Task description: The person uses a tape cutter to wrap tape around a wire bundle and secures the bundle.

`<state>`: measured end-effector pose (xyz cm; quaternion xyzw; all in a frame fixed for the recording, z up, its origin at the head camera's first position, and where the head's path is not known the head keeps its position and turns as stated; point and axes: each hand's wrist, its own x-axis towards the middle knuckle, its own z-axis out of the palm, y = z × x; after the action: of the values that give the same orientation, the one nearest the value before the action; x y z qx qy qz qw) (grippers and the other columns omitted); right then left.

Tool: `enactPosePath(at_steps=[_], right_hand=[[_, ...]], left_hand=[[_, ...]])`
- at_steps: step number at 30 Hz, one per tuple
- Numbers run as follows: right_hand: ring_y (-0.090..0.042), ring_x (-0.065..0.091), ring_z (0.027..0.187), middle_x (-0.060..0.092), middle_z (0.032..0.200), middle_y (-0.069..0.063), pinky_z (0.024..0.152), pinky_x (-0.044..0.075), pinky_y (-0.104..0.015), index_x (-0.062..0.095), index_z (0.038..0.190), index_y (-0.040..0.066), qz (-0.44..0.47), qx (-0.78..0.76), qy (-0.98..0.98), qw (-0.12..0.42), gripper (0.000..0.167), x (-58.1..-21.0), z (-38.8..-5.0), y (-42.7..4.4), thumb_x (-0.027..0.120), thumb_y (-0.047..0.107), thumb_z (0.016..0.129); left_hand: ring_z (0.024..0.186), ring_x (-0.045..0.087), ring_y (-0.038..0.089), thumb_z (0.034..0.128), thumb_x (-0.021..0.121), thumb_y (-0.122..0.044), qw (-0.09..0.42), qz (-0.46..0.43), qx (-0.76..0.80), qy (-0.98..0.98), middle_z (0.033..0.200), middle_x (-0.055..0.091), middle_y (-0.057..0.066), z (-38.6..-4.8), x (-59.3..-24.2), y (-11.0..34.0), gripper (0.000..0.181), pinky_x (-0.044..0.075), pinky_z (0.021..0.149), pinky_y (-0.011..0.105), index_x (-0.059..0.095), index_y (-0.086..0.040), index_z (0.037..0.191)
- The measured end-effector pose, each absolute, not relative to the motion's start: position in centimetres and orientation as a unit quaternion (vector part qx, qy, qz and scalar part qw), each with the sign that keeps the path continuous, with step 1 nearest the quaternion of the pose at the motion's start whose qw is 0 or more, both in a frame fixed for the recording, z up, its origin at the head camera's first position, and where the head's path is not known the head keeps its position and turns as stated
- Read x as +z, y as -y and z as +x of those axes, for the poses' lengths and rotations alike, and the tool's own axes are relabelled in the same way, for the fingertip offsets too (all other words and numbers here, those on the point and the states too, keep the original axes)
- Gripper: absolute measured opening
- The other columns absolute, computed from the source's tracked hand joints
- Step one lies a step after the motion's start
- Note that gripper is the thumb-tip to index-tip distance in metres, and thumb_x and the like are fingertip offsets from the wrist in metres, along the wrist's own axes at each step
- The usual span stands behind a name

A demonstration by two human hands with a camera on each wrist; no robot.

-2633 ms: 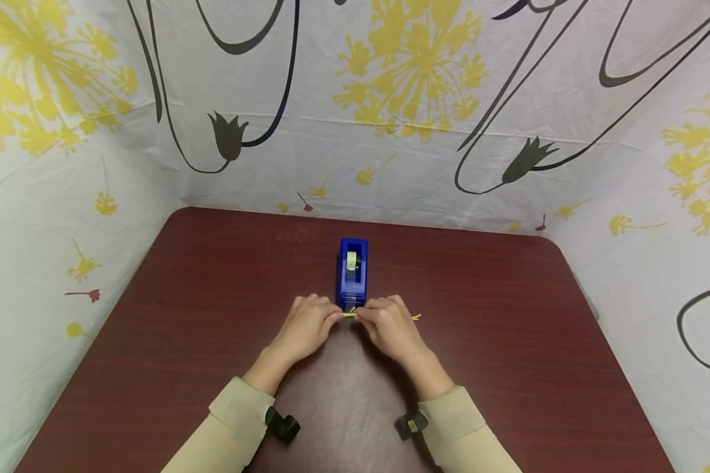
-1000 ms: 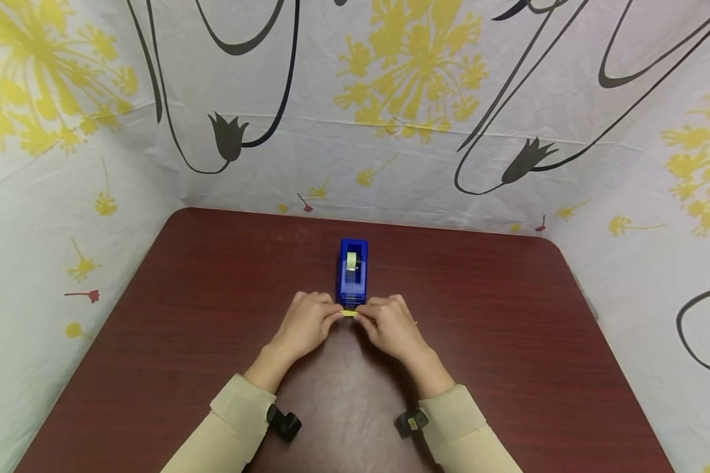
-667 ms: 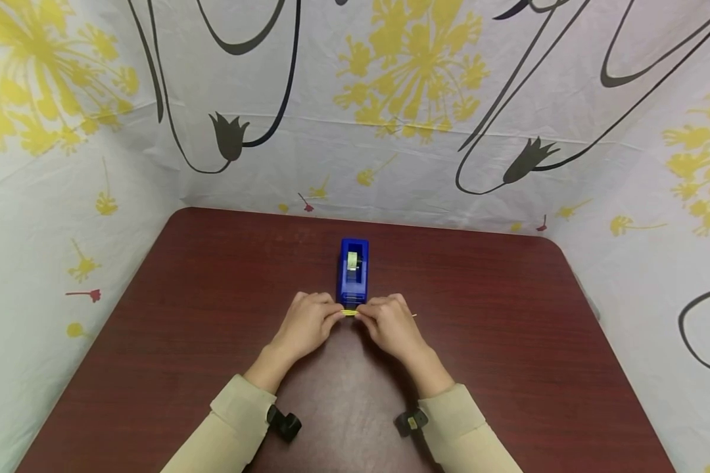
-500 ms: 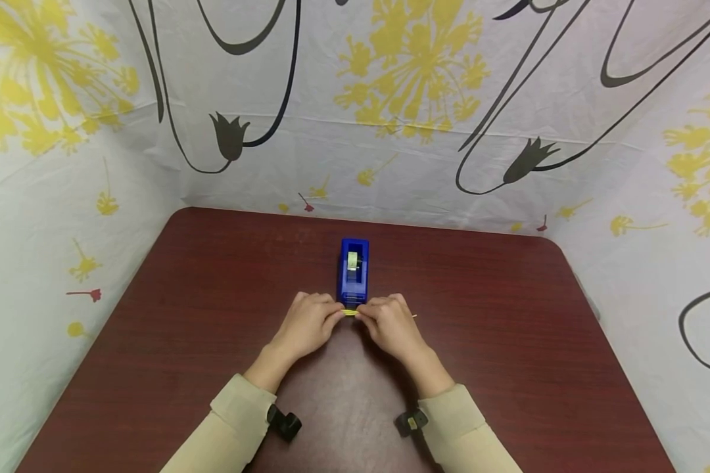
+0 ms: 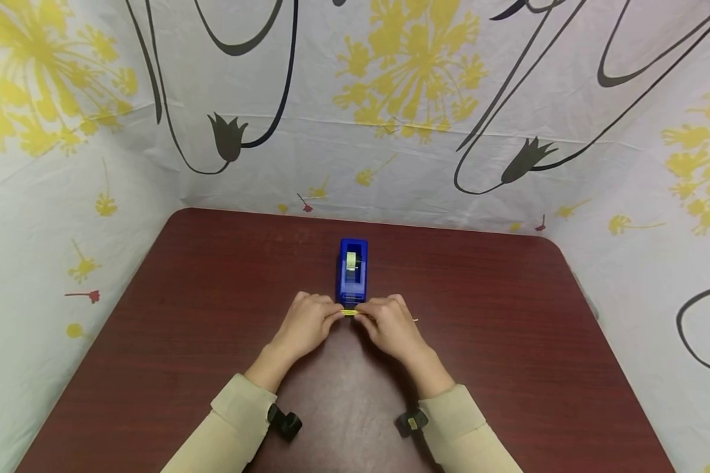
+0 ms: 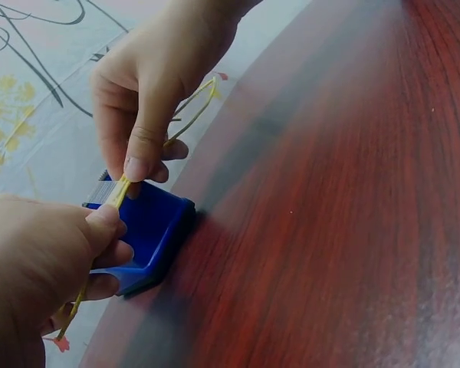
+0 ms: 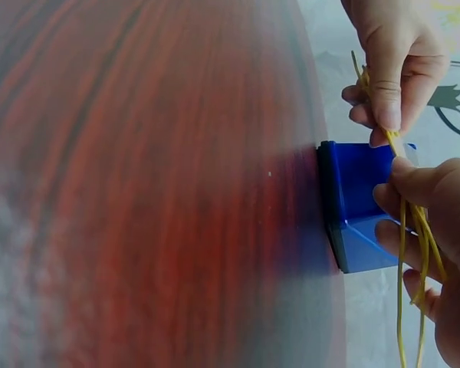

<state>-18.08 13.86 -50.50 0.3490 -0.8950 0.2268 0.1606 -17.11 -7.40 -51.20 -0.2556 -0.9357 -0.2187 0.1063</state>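
Pinching yellow cord point(image 5: 350, 313) between thumb and fingers of left hand point(image 5: 309, 323) and right hand point(image 5: 389, 323), with a short straight span in the gap. Holding it above worktop point(image 5: 479, 295), just at near end of blue tape dispenser point(image 5: 353, 272). Trailing a little past left hand and in several loose strands past right hand.

In the head view, even, moderate light is spread over the white cloth backdrop printed with flowers point(image 5: 307, 79) and the glossy red-brown wood-grain tabletop point(image 5: 497, 315), where pale glare is seen at the near middle. Soft shadows are cast beneath the bare left hand point(image 5: 307, 322) and the bare right hand point(image 5: 387, 322). Both wrist views are softened by blur, and the tabletop is veiled by whitish reflections.
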Motion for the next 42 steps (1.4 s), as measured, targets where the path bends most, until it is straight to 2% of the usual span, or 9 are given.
enactPosePath(at_steps=[7,14,19,25,33,42], right_hand=[[-0.014,0.068,0.072,0.073,0.08,0.001,0.075,0.045,-0.039,0.079,0.092,0.011,0.361,0.213,0.888,0.189,0.006,-50.58,-18.16,-13.9,0.081,0.011,0.087],[-0.015,0.068,0.073,0.073,0.081,0.002,0.076,0.045,-0.039,0.079,0.091,0.012,0.362,0.208,0.888,0.193,0.004,-50.62,-18.13,-13.92,0.081,0.011,0.087],[-0.015,0.069,0.074,0.074,0.083,0.0,0.077,0.045,-0.04,0.079,0.093,0.011,0.356,0.216,0.891,0.18,0.007,-50.72,-18.11,-13.98,0.08,0.012,0.087],[-0.013,0.07,0.077,0.076,0.087,0.0,0.079,0.043,-0.04,0.08,0.098,0.01,0.343,0.241,0.895,0.153,0.011,-50.77,-18.18,-14.08,0.08,0.015,0.088],[-0.011,0.067,0.069,0.074,0.082,0.001,0.073,0.043,-0.039,0.081,0.094,0.01,0.359,0.235,0.884,0.185,0.008,-51.03,-18.37,-14.17,0.082,0.011,0.085],[-0.011,0.068,0.071,0.075,0.084,0.001,0.075,0.043,-0.039,0.081,0.094,0.011,0.36,0.23,0.884,0.192,0.009,-51.07,-18.33,-14.12,0.082,0.011,0.086]], left_hand=[[0.076,0.063,0.012,0.099,0.068,-0.025,0.108,-0.252,-0.226,0.935,0.084,0.07,-0.008,-17.16,-51.25,7.35,0.014,0.042,0.079,0.036,0.08,-0.018,0.101],[0.077,0.063,0.013,0.1016,0.063,-0.028,0.093,-0.237,-0.232,0.939,0.084,0.07,-0.007,-17.17,-51.16,7.27,0.018,0.042,0.077,0.036,0.078,-0.018,0.098],[0.074,0.061,0.012,0.101,0.065,-0.028,0.09,-0.24,-0.233,0.938,0.08,0.067,-0.009,-17.26,-51.15,7.34,0.017,0.04,0.077,0.035,0.079,-0.02,0.097],[0.07,0.058,0.01,0.0983,0.068,-0.025,0.111,-0.26,-0.223,0.933,0.077,0.065,-0.009,-17.31,-51.36,7.52,0.013,0.041,0.077,0.034,0.08,-0.019,0.098],[0.072,0.06,0.011,0.0985,0.069,-0.025,0.119,-0.256,-0.231,0.931,0.08,0.067,-0.009,-17.32,-51.34,7.55,0.013,0.041,0.076,0.035,0.08,-0.019,0.096],[0.075,0.06,0.013,0.1004,0.066,-0.025,0.103,-0.242,-0.242,0.934,0.081,0.069,-0.008,-17.32,-51.2,7.58,0.015,0.043,0.079,0.037,0.078,-0.021,0.093]])
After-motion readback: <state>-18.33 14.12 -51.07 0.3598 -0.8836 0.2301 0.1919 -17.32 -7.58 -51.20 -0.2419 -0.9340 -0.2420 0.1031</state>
